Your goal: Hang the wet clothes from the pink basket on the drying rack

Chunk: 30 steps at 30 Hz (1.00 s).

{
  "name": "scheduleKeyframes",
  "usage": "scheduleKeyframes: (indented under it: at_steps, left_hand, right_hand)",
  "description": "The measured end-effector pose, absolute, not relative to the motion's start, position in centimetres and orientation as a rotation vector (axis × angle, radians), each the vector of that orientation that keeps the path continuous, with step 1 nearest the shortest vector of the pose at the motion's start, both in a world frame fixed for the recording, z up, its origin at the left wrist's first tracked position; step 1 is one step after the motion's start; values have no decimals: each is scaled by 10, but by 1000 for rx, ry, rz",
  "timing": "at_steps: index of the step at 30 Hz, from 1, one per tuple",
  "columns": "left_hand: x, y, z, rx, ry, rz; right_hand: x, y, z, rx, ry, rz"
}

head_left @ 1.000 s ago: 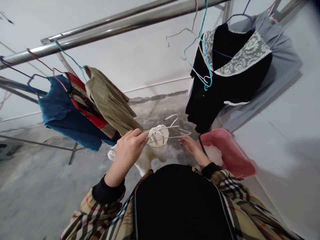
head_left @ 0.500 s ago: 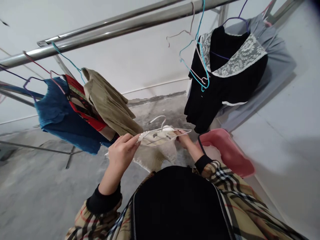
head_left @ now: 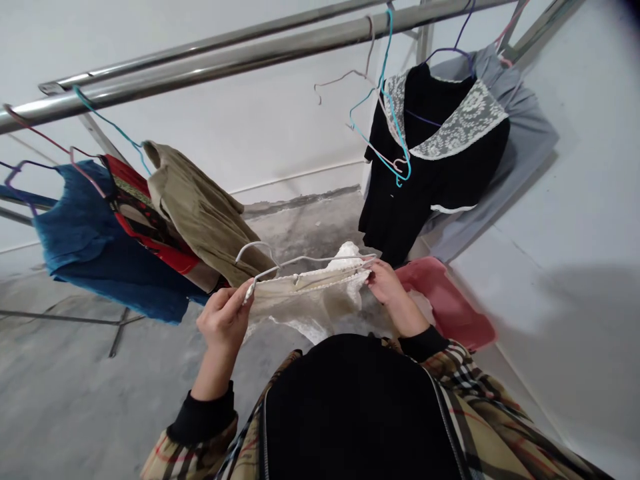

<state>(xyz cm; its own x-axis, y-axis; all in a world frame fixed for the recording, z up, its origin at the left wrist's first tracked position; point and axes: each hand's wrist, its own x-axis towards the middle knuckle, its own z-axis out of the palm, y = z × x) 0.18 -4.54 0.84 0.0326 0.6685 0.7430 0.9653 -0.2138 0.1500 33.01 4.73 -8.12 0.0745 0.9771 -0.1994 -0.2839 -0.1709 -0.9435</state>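
A sheer cream garment with lacy white edging [head_left: 320, 303] is stretched between my hands in front of my body. Along its upper edge lies a pale grey clothes hanger [head_left: 305, 259], its hook pointing up and to the left. My left hand [head_left: 225, 317] is closed on the garment's edge at the hanger's left end, thumb and fingers pinched together. At the opposite end, my right hand [head_left: 387, 287] grips the garment's edge beside the hanger's tip. Its fingertips are partly hidden by the cloth.
A metal rail [head_left: 200, 73] crosses overhead. Hanging at left are a blue top [head_left: 110, 247], a red patterned garment [head_left: 150, 207] and an olive garment [head_left: 200, 200]. Turquoise and pink hangers [head_left: 387, 133] hang near a black lace-collared top [head_left: 420, 167]. A pink basin [head_left: 455, 300] stands at right.
My hands have moved apart, spreading the garment wider. The hanger's hook has swung to the left, and its left end now sits at my left fingers. The view has shifted slightly right.
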Motion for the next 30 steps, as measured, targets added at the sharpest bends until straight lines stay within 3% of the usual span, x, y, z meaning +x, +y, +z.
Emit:
scheduleKeyframes:
  at_steps: [5, 23, 30]
  left_hand:
    - [0, -44, -1, -1837, -1589, -1031]
    - [-7, -76, -33, -2312, -1445, -865]
    - [-15, -84, -39, -2238, -1430, -863]
  right_hand:
    - [331, 45, -72, -1180, -675, 1423]
    - [341, 43, -69, -1383, -852, 862]
    - [340, 37, -69, -1305, -729, 1075]
